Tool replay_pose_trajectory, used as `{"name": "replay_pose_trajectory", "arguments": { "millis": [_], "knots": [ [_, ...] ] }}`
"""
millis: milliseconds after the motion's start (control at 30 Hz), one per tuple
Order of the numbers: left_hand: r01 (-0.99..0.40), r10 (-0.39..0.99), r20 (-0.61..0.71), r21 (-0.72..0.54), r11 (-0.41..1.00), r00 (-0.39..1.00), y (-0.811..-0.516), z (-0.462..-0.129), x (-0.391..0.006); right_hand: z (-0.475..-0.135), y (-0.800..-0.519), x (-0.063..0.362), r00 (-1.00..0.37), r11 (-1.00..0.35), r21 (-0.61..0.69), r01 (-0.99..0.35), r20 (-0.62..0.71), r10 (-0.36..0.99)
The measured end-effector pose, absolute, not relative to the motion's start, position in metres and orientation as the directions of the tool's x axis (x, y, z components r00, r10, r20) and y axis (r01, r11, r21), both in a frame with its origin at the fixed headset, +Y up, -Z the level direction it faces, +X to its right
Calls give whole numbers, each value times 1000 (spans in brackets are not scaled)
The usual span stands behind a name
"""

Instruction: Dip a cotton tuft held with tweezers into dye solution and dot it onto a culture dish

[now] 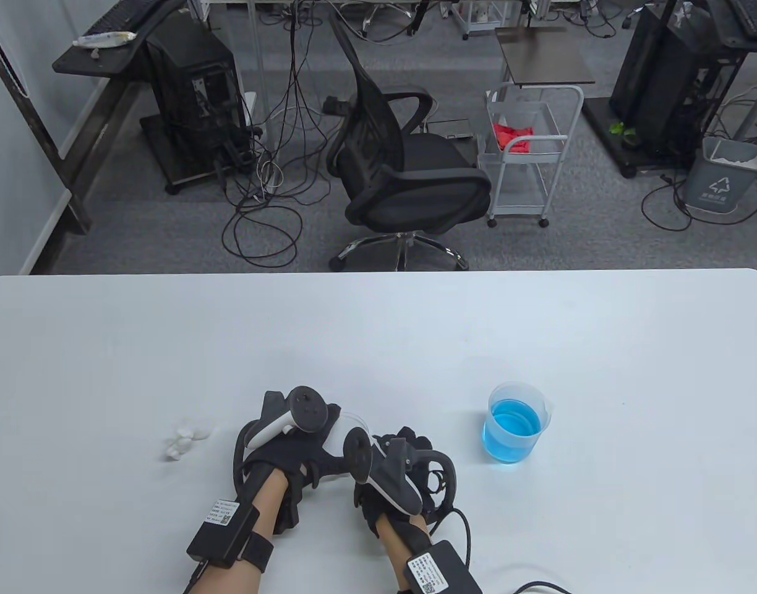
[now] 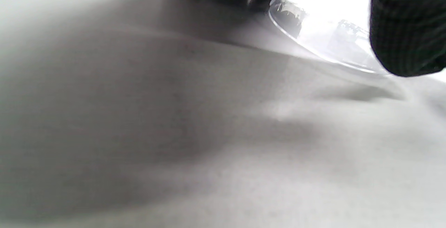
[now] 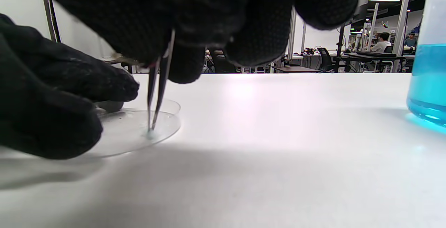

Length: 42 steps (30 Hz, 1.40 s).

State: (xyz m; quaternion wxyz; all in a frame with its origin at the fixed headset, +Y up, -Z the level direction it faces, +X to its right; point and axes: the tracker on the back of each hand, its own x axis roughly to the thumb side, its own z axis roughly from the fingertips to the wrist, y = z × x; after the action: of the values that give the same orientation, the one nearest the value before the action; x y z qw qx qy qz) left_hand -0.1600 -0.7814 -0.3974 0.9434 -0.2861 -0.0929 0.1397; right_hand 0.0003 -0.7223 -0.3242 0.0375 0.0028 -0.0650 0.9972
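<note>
Tweezers touch culture dish near its rim.

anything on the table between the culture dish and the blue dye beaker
Nothing: the right wrist view shows only bare white table between the culture dish and the beaker of blue dye.

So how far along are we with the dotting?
Right hand holds the tweezers, tips down on the culture dish, so dotting is under way. Left hand steadies the dish. Whether the tuft was dipped is unclear. The beaker of blue dye and spare cotton remain.
</note>
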Motion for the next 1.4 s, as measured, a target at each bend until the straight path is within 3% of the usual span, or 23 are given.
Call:
{"name": "replay_pose_trajectory", "arguments": {
  "millis": [567, 800, 1400],
  "knots": [
    [-210, 316, 95, -566, 797, 944, -781, -398, -160, -324, -723, -2, -991, -990, -67, -127, 44, 124],
    [-211, 317, 95, -566, 797, 944, -781, -398, -160, -322, -723, 2, -992, -978, -162, -129, 35, 125],
    [-209, 315, 95, -566, 797, 944, -781, -398, -160, -325, -731, 4, -994, -969, -219, -110, 33, 106]
  ]
}}
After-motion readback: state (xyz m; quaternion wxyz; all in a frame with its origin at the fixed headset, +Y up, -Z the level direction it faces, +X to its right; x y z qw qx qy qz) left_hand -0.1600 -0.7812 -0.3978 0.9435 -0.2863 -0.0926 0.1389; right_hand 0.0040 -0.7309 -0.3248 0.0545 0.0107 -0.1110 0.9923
